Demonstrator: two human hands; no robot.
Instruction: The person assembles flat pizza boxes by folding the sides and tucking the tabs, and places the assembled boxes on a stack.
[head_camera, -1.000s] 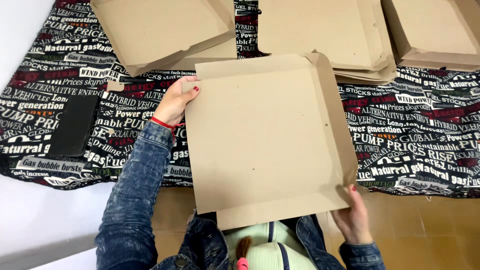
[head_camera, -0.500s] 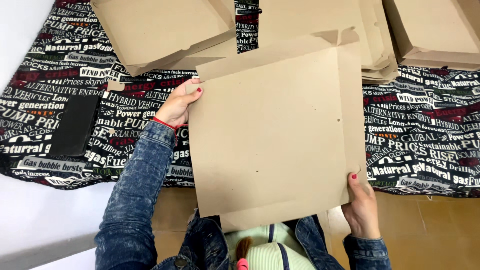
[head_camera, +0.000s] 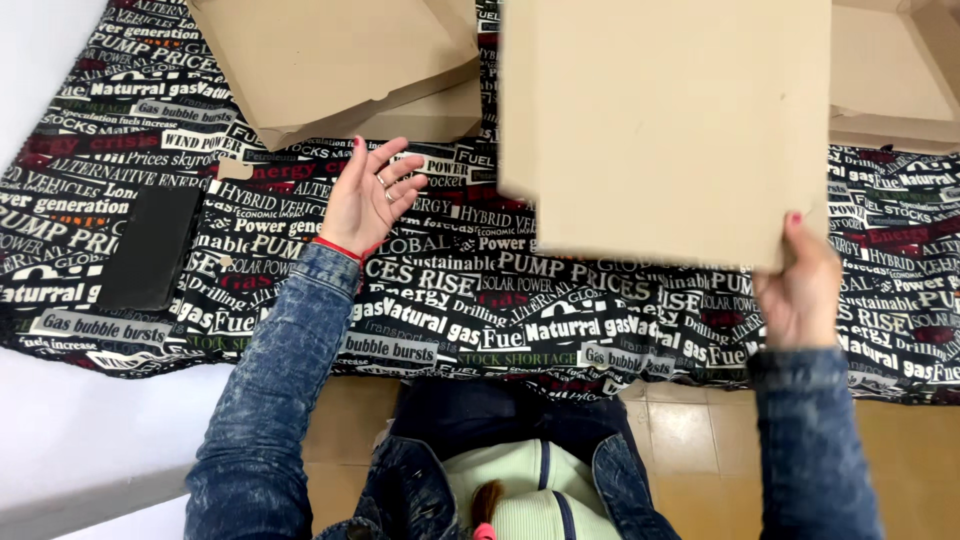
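Left hand released — cardboard box lifted away

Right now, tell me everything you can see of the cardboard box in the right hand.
The cardboard box is plain brown, flat and roughly square, with a smooth, unprinted face and a folded edge on its left side. It is held up above the printed tablecloth, gripped only at its lower right corner by the right hand.

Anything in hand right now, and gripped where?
Right hand holds the flat cardboard box by its near right corner. Left hand is open, holding nothing.
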